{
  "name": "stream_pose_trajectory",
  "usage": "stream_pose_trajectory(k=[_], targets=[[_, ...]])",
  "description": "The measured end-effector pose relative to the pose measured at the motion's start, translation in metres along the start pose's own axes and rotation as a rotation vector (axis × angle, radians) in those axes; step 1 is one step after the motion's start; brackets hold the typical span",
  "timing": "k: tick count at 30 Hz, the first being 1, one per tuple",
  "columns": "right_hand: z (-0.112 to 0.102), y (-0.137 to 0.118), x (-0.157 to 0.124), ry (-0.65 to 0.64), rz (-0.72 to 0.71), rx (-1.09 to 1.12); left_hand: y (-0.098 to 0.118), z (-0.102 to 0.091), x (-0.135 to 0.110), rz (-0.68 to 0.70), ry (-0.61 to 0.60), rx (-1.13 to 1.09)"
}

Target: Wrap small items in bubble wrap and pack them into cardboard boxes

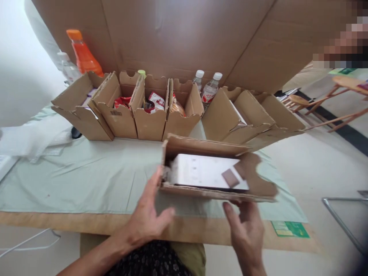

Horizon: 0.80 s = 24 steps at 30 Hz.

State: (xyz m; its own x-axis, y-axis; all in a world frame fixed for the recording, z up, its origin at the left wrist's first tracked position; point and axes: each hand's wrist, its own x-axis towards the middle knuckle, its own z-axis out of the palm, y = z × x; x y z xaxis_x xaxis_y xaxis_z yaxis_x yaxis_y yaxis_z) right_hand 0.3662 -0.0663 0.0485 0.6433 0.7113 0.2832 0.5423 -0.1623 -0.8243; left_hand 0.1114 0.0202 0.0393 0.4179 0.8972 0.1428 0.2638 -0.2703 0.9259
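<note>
A cardboard tray box [212, 147] with a scalloped end hangs tilted above the table's front edge, its pale inner floor [201, 170] facing me. My left hand [148, 214] touches the box's left end, fingers stretched along it and thumb spread below. My right hand [247, 226] is under the box's front right wall, fingers curled up against it. The box appears empty inside apart from a brown patch.
A row of similar cardboard trays [149, 122] stands at the back of the green-covered table [86, 176], some with snack packets [156, 101]. Water bottles [211, 88] and an orange bottle [83, 53] stand behind. Big cardboard sheets [186, 34] lean behind; wooden chairs [324, 103] stand right.
</note>
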Motion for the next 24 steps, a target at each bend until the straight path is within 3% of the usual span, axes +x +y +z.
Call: stream_pose_trajectory(k=[3, 6, 8, 13, 18, 24], targets=[[0.032, -0.029, -0.005, -0.227, -0.063, 0.078, -0.009, -0.035, -0.011, -0.088, 0.158, 0.008], [0.051, -0.047, 0.015, -0.268, -0.111, 0.201, -0.008, -0.045, -0.001, -0.083, 0.279, -0.007], [0.045, -0.041, 0.027, -0.196, -0.100, 0.239, -0.002, -0.028, 0.003, -0.047, 0.242, -0.028], [0.018, 0.010, 0.043, 0.059, -0.023, 0.199, 0.006, 0.030, -0.014, 0.046, 0.009, -0.018], [0.048, 0.028, 0.085, 0.197, -0.099, 0.238, 0.009, 0.052, -0.029, 0.072, -0.122, -0.001], [0.079, 0.026, 0.124, 0.175, -0.127, 0.321, 0.020, 0.065, -0.024, 0.070, -0.179, -0.025]])
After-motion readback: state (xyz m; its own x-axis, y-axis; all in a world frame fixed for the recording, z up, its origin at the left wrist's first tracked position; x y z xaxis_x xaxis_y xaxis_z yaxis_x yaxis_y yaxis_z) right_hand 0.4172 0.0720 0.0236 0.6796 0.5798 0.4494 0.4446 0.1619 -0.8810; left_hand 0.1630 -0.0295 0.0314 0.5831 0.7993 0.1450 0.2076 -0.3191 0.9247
